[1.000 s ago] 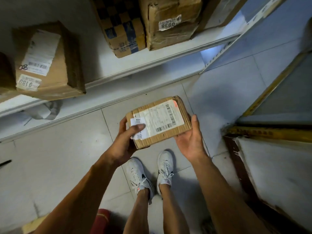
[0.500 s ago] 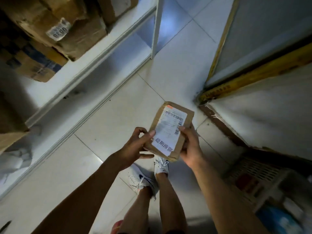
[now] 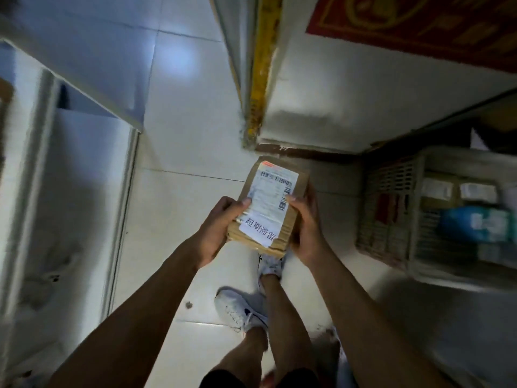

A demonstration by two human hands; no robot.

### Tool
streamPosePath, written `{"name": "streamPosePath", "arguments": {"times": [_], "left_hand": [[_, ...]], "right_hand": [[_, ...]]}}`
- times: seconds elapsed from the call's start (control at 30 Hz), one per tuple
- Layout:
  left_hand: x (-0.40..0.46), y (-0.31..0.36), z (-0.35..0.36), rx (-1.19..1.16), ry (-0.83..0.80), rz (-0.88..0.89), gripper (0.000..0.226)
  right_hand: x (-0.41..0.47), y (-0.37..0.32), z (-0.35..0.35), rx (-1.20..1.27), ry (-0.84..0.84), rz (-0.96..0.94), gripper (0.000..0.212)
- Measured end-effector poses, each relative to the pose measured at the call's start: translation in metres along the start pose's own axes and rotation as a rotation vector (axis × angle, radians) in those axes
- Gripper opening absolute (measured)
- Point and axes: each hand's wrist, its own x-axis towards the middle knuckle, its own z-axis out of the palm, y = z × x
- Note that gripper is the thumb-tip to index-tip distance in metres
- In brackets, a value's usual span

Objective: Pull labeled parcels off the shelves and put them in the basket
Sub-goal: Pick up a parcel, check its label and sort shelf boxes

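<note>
A: What's nearest?

B: Both hands carry the parcel (image 3: 272,204) at waist height over the floor (image 3: 179,152). The left hand (image 3: 216,228) has its fingers curled round the near left edge, thumb on the label; the right hand (image 3: 303,225) wraps the right edge the same way.

A: What changed?

B: A second ago the shelves with boxes filled the view. Now the person has turned, and the basket (image 3: 436,217) sits at the right, close beside the parcel, with parcels already inside. I judge the drop comes next.

A: And the room?

B: Pale tiled floor, a white shelf (image 3: 42,169) along the left edge, a yellow-edged door frame (image 3: 258,79) ahead, a red mat (image 3: 419,26) in the far right corner.
</note>
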Motion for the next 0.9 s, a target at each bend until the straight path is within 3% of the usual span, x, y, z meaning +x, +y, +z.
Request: {"name": "streamPosePath", "arguments": {"times": [0.13, 0.2, 0.37, 0.5, 0.6, 0.77, 0.9], "left_hand": [[0.03, 0.013, 0.048, 0.14, -0.109, -0.066, 0.087], [0.045, 0.014, 0.075, 0.215, -0.186, -0.107, 0.094], [0.07, 0.016, 0.164, 0.403, -0.306, -0.167, 0.111], [0.091, 0.005, 0.234, 0.551, -0.382, -0.174, 0.091], [0.105, -0.008, 0.284, 0.6, -0.424, -0.251, 0.099], [0.117, -0.026, 0.366, 0.719, -0.473, -0.275, 0.082], [0.127, -0.037, 0.417, 0.819, -0.453, -0.241, 0.08]], "right_hand": [[0.0, -0.022, -0.044, 0.126, 0.099, -0.079, 0.087], [-0.003, -0.031, -0.071, 0.177, 0.167, -0.116, 0.1], [-0.014, -0.046, -0.149, 0.335, 0.287, -0.182, 0.101], [-0.031, -0.055, -0.211, 0.407, 0.365, -0.232, 0.09], [-0.048, -0.064, -0.251, 0.417, 0.451, -0.255, 0.1], [-0.068, -0.074, -0.31, 0.56, 0.555, -0.293, 0.106], [-0.077, -0.08, -0.342, 0.575, 0.58, -0.329, 0.087]]}}
